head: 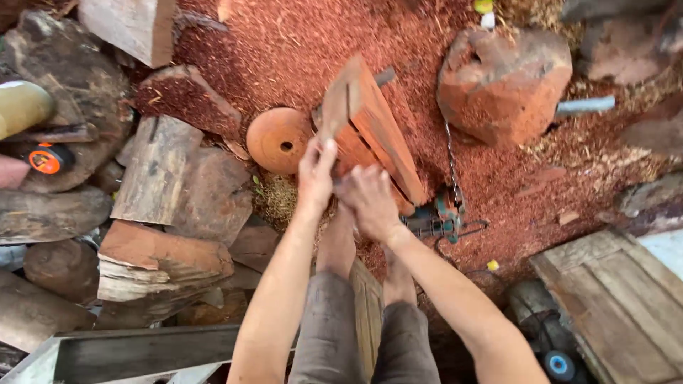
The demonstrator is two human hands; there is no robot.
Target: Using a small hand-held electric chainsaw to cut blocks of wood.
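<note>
Both hands, left hand and right hand, clasp the reddish wood slab at its 6 o'clock end; it looks heavy, rigid and rough-edged.

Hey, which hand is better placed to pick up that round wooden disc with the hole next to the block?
Left, probably. The left hand grips the block's near edge right beside the disc, while the right hand sits on the block's far side from it.
</note>
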